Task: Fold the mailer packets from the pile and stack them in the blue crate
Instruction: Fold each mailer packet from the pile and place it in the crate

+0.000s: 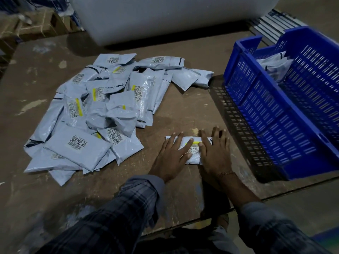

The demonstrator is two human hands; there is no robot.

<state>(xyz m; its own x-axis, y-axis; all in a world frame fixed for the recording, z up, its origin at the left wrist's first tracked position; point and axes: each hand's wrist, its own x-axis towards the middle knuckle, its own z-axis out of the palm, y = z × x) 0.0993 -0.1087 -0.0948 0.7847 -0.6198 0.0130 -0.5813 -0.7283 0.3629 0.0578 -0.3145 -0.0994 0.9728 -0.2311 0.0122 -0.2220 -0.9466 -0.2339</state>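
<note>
A folded grey mailer packet (194,150) with a barcode label and yellow strip lies on the brown table near its front edge. My left hand (170,158) presses flat on its left part with straight fingers. My right hand (214,153) presses flat on its right part. A pile of several grey mailer packets (102,110) spreads over the table to the left and behind. The blue crate (286,110) stands at the right, with a few packets (275,65) inside at its far end.
A large white roll or sheet (165,17) stands at the back of the table (183,110). Cardboard boxes (36,22) sit at the back left. The table's front edge (201,219) runs just below my wrists.
</note>
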